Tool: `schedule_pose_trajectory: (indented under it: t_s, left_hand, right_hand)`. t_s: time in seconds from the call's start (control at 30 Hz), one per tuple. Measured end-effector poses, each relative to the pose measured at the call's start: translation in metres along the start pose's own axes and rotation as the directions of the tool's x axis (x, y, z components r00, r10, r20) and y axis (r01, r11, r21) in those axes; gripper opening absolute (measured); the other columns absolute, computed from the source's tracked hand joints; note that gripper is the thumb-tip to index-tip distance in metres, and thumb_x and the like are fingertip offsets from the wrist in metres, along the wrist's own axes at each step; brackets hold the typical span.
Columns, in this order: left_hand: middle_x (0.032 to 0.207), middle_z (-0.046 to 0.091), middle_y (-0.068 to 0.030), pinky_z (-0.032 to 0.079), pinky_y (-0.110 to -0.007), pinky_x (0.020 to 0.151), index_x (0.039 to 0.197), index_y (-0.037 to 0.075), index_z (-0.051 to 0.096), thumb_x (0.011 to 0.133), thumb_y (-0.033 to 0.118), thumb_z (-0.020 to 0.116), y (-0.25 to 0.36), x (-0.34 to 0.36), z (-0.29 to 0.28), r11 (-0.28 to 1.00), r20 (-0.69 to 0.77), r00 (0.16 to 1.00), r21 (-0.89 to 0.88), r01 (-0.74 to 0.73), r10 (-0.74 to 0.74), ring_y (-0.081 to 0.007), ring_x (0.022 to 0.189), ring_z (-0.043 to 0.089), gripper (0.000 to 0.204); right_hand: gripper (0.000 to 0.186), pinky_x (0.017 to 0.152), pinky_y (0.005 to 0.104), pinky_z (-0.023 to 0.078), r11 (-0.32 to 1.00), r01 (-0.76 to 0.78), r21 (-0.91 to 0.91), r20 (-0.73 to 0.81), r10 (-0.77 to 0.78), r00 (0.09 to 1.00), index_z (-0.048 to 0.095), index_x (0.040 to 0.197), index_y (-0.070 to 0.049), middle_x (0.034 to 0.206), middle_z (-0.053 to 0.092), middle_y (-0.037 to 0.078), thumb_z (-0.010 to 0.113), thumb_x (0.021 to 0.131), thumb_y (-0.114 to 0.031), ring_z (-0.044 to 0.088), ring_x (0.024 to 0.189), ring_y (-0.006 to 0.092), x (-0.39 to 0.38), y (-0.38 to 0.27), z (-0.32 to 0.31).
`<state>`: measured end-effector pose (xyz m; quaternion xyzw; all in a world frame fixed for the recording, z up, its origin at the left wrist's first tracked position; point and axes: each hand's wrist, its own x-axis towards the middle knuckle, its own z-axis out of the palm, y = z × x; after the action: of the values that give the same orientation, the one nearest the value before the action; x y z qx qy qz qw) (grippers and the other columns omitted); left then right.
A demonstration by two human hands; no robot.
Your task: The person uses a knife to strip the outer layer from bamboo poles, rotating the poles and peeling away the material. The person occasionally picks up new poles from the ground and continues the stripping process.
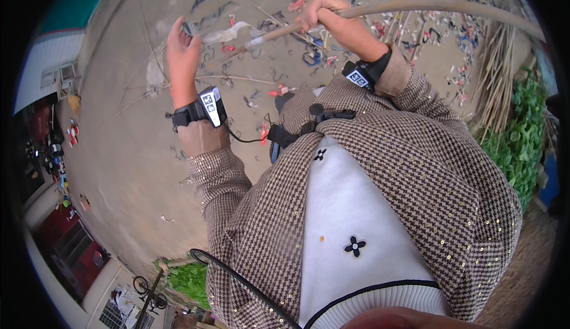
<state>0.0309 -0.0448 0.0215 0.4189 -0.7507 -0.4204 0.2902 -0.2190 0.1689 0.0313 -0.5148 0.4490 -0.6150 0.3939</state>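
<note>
Brown houndstooth jacket (380,168) nearest. Beyond it, right hand (332,23) clenched on long pale bamboo stick (427,7); left hand (183,50) pinching whitish cloth strip (222,33) at stick's tip. Might slip off if tugged.

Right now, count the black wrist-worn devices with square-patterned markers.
2. One black wrist device sits on the left hand's wrist; the other on the right hand's wrist, which grips a long pale cane. None seems hidden.

Scrap-littered concrete ground (130,151), green plants (522,145), daylight.
</note>
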Motion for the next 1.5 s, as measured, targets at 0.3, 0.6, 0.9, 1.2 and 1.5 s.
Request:
schedule_pose_trajectory:
  t_s: [0.3,0.6,0.9,1.2,1.5]
  left_hand:
    - [0.121,0.055,-0.0137,0.049,-0.033,0.078,0.123,0.006,0.052,0.079,0.011,0.058,-0.006,0.002,0.003,0.662,0.179,0.957,0.692,-0.287,0.228,-0.0239,0.097,0.06,0.044]
    - [0.12,0.056,-0.0119,0.047,-0.027,0.071,0.131,0.001,0.044,0.087,0.016,0.061,-0.027,-0.096,0.086,0.849,0.499,0.812,-0.245,0.467,-0.302,-0.014,0.084,0.059,0.05]
    - [0.077,0.056,-0.0017,0.038,-0.023,0.053,0.085,0.007,0.055,0.091,0.024,0.057,0.002,-0.097,0.087,0.553,0.678,0.706,-0.514,0.656,-0.206,-0.0084,0.055,0.045,0.017]
    - [0.065,0.049,0.0013,0.029,-0.019,0.042,0.084,0.003,0.054,0.093,0.02,0.052,0.028,-0.01,-0.078,0.443,0.471,0.882,-0.786,0.431,-0.023,-0.0041,0.043,0.029,0.019]
    - [0.115,0.056,-0.0184,0.05,-0.031,0.078,0.123,-0.004,0.049,0.079,0.018,0.065,-0.048,0.053,-0.077,0.821,-0.017,0.996,0.568,-0.065,0.091,-0.0278,0.104,0.058,0.052]
  right_hand:
    - [0.018,0.089,0.0348,0.047,0.999,-0.022,-0.025,0.004,0.022,1.0,0.05,0.075,-0.004,0.075,0.057,0.004,0.041,0.089,-0.002,0.057,0.078,0.0142,-0.001,-0.006,0.0]
    - [0.018,0.093,0.0362,0.046,0.998,-0.055,0.028,-0.076,0.057,0.996,0.049,0.073,-0.003,0.072,0.055,0.005,0.04,0.088,-0.002,0.057,0.074,0.0137,0.004,-0.006,0.006]
    - [0.016,0.076,0.029,0.046,0.998,-0.055,0.045,-0.115,0.059,0.992,0.05,0.074,-0.003,0.073,0.058,0.005,0.041,0.087,-0.004,0.056,0.075,0.0141,0.007,-0.01,0.002]
    - [0.016,0.085,0.0316,0.045,0.991,-0.093,0.099,-0.082,0.101,0.991,0.049,0.075,-0.004,0.074,0.057,0.006,0.041,0.089,-0.003,0.056,0.084,0.0159,0.003,0.001,-0.002]
    - [0.018,0.087,0.0347,0.047,0.996,-0.057,-0.07,0.007,0.058,0.998,0.05,0.074,-0.002,0.076,0.057,0.004,0.039,0.089,-0.003,0.058,0.081,0.0164,-0.004,-0.006,0.0]
